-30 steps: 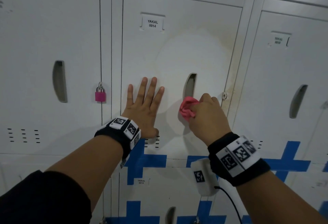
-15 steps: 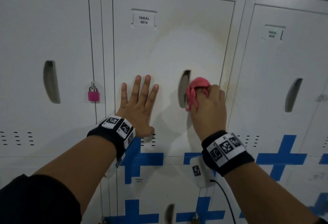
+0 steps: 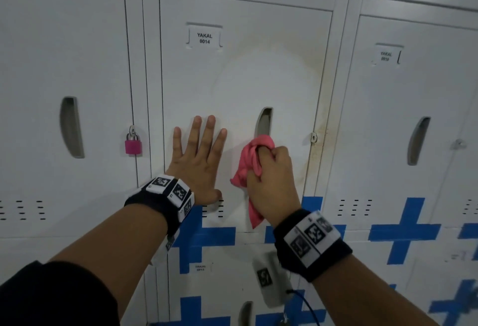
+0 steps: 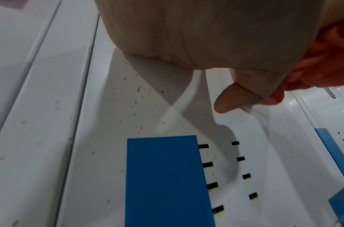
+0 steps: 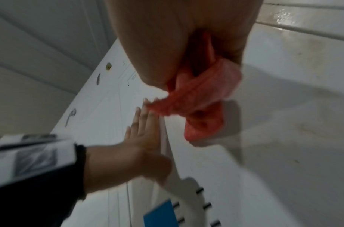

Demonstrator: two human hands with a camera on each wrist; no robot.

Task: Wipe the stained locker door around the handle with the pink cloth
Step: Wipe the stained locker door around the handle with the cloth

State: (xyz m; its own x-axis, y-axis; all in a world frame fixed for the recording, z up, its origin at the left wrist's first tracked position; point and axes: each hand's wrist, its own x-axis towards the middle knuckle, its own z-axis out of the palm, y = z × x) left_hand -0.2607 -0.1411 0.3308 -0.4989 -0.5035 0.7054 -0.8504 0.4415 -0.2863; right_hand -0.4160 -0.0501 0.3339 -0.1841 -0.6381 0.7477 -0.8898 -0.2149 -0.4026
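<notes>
Since half a second ago the pink cloth [image 3: 252, 168], bunched in the right hand [image 3: 271, 183]'s curled fingers, is dragged down-left below the handle [image 3: 264, 122], while the locker door [image 3: 258, 80] is steadied shut by the flat, splayed left hand [image 3: 198, 160].

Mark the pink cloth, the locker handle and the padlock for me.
pink cloth [image 3: 247, 162], head view, bunched fabric beside the knuckles.
locker handle [image 3: 264, 122], head view, inside the recessed slot.
padlock [image 3: 133, 146], head view, pink body.
</notes>
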